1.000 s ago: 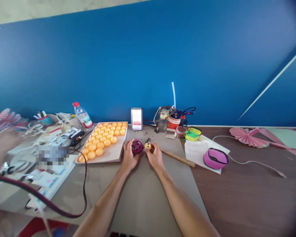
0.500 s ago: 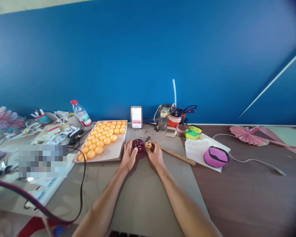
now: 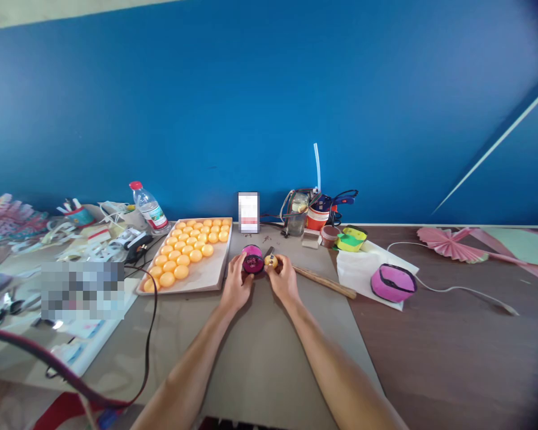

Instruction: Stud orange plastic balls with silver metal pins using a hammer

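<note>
My left hand (image 3: 238, 285) is closed around a small round purple-pink container (image 3: 253, 260) with a black rim, tipped so that its side wall shows. Small dark bits are visible at its open end. Just to the right, a small yellow ball (image 3: 271, 261) with dark marks sits pinched between the fingers of my right hand (image 3: 283, 278). Ball and container are close together; whether they touch I cannot tell. Beside my right hand lies a long wooden handle (image 3: 325, 282), and a dark metal piece (image 3: 270, 251) shows behind the ball.
A tray (image 3: 215, 280) of orange balls stands to the left, with a bottle (image 3: 150, 209) behind it. On white paper (image 3: 356, 269) at right is a pink pouch-like piece (image 3: 393, 283). A jar (image 3: 298, 221) and a red-and-white cup (image 3: 317, 219) stand near the wall. A dark cable (image 3: 150, 334) loops at left.
The purple container has turned in my left hand: its inside faced up before, and now its pink side wall shows. My right hand keeps the ball in nearly the same spot.
</note>
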The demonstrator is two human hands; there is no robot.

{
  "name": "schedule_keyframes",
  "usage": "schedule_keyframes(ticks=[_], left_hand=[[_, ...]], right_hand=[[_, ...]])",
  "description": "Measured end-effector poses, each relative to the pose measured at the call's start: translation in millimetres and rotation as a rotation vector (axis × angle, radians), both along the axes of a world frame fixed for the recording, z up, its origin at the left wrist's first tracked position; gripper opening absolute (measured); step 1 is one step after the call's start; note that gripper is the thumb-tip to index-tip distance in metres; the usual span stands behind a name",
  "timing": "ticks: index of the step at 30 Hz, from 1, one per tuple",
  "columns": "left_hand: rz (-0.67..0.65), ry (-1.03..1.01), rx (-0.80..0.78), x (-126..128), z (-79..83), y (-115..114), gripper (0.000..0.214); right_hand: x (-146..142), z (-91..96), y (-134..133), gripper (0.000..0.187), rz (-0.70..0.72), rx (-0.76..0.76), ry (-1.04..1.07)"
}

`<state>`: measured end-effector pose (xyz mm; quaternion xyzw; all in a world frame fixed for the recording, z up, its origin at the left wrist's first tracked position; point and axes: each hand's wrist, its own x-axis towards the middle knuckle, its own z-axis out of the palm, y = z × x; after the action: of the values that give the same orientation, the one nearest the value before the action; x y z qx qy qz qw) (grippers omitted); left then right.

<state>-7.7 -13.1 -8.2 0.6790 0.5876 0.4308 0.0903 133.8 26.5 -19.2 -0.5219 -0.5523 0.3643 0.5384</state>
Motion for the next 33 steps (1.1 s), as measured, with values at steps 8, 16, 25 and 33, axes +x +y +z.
schedule_keyframes(ticks=[8,16,25,33], left_hand=[[0.021,0.099,0.025,1.1,-1.0,1.0,0.044],[-0.011,0.096,0.036,-1.9,-2.6,2.4,0.046],[-0.030,0.138,0.029,-4.6,-4.9,4.5,0.055],[-0.034,0.076,0.023,-4.6,4.4,4.3,0.051]], right_hand=[[-1.2,-1.9,0.6,0.034,0.023,0.003,0.034],[0.8,0.8,0.4,0.036,0.011,0.013,0.076],[1.2,1.4,-1.0,0.034,0.026,0.035,0.063],[-0.3,-1.3,-0.6,0.034,0.030,0.059,0.035]])
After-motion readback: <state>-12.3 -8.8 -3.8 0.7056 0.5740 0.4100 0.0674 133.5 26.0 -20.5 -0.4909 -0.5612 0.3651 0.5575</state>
